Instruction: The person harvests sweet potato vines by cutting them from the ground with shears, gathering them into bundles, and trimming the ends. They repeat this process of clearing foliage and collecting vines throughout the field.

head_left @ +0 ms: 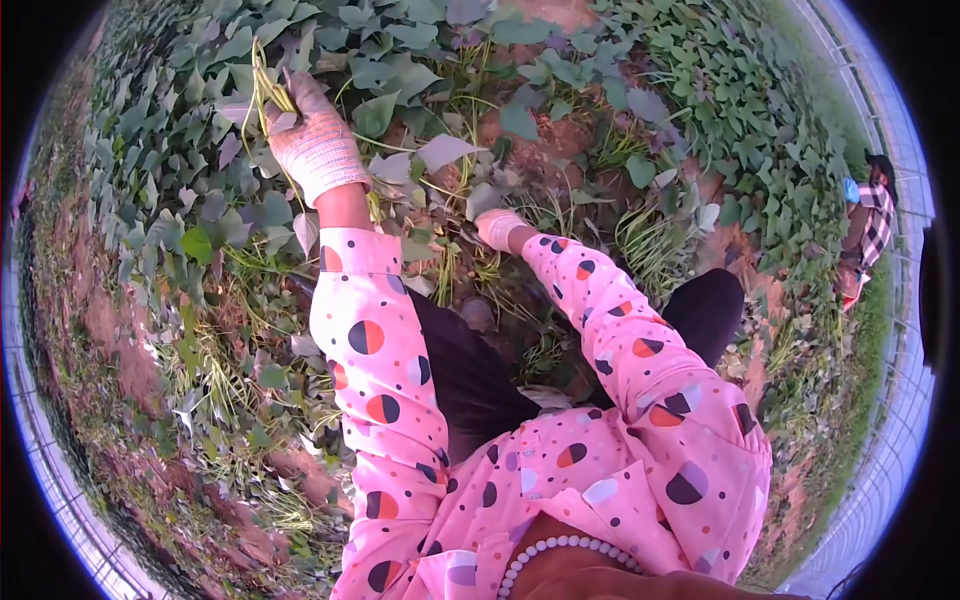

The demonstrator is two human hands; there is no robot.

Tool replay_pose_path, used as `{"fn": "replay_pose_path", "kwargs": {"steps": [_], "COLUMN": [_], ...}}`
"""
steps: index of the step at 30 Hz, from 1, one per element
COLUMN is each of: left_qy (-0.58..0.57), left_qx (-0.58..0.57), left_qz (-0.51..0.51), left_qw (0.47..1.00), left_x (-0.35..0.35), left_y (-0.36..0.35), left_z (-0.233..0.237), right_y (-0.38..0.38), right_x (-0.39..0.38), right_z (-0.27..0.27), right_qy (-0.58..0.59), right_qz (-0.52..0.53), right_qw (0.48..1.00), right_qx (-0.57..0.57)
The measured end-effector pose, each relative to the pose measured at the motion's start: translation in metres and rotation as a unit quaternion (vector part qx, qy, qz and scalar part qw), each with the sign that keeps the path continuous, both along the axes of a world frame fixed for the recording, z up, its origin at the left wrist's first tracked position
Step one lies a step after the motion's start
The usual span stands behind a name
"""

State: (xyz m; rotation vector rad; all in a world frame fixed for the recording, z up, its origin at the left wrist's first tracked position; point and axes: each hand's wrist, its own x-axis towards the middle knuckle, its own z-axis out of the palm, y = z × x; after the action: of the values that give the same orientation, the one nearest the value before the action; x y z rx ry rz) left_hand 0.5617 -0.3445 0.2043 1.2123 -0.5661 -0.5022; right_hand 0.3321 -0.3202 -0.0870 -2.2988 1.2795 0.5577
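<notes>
My left hand (313,140), in a pale dirt-stained work glove, is raised over the leaves at the upper left. Its fingers are closed around a small bunch of yellow-green vine stems (268,88), whose ends stick up past the fingertips. Lower and nearer the middle, my right hand (496,229), also gloved, reaches down among the vines with its fingers curled and partly covered by a leaf (482,201). Something dark shows beside those fingers; I cannot tell what they hold. Around both hands spread heart-shaped vine leaves (446,152) and tangled stems.
Dense green vines (770,150) cover the ground ahead and to the right. Cut stems (215,385) and bare reddish soil (120,340) lie at the left. Another person (872,222) in a checked shirt is at the far right, near a pale framed wall (905,330).
</notes>
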Motion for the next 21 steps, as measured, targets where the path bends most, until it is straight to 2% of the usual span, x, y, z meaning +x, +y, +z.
{"fn": "replay_pose_path", "kwargs": {"steps": [1,2,3,4,6,7,8,10,11,12,14,15,18,19,20,21], "left_qy": [-0.030,-0.061,-0.111,-0.083,0.093,0.104,0.137,-0.030,-0.100,-0.106,-0.235,-0.207,-0.243,-0.306,-0.131,-0.158], "left_qx": [-0.009,-0.019,0.036,0.058,-0.072,-0.019,-0.017,0.098,0.061,0.055,0.209,0.137,0.088,0.183,0.118,0.087], "left_qz": [0.001,0.003,0.029,0.006,-0.018,-0.016,-0.032,-0.006,-0.005,-0.008,0.048,0.053,0.007,0.051,-0.029,-0.038], "left_qw": [0.999,0.998,0.993,0.995,0.993,0.994,0.990,0.995,0.993,0.993,0.948,0.967,0.966,0.933,0.984,0.983], "left_x": [0.005,0.011,0.010,0.008,0.028,0.008,0.005,-0.008,0.004,0.001,-0.005,0.003,0.027,0.010,0.003,0.017], "left_y": [-0.002,-0.006,-0.001,0.004,-0.011,0.003,0.004,0.014,0.008,0.010,0.018,0.011,-0.003,0.007,0.011,0.001], "left_z": [-0.005,-0.010,-0.003,0.005,-0.017,0.011,0.014,0.026,0.008,0.013,0.023,0.007,-0.031,-0.006,0.010,-0.013], "right_y": [0.002,0.008,0.006,0.003,-0.018,-0.031,-0.044,-0.070,-0.077,-0.084,-0.090,-0.087,-0.069,-0.060,-0.048,-0.035], "right_x": [-0.005,-0.008,-0.010,-0.011,-0.004,0.003,0.013,0.028,0.031,0.041,0.042,0.040,0.016,0.004,-0.008,-0.016], "right_z": [-0.004,0.021,0.031,0.037,0.041,0.042,0.044,0.026,0.016,-0.017,-0.033,-0.040,-0.051,-0.047,-0.044,-0.023], "right_qy": [-0.036,-0.050,-0.082,-0.114,-0.133,-0.151,-0.135,0.007,0.079,0.089,0.057,0.030,-0.036,-0.055,-0.048,-0.060], "right_qz": [0.012,0.005,-0.022,-0.048,-0.063,-0.072,-0.099,-0.079,0.047,0.096,0.093,0.097,0.107,0.104,0.092,-0.012], "right_qw": [0.999,0.999,0.996,0.991,0.984,0.976,0.976,0.990,0.990,0.955,0.963,0.971,0.985,0.988,0.989,0.991], "right_qx": [0.000,0.007,-0.018,-0.044,-0.095,-0.141,-0.142,-0.120,-0.109,-0.266,-0.246,-0.219,-0.131,-0.102,-0.101,-0.119]}}
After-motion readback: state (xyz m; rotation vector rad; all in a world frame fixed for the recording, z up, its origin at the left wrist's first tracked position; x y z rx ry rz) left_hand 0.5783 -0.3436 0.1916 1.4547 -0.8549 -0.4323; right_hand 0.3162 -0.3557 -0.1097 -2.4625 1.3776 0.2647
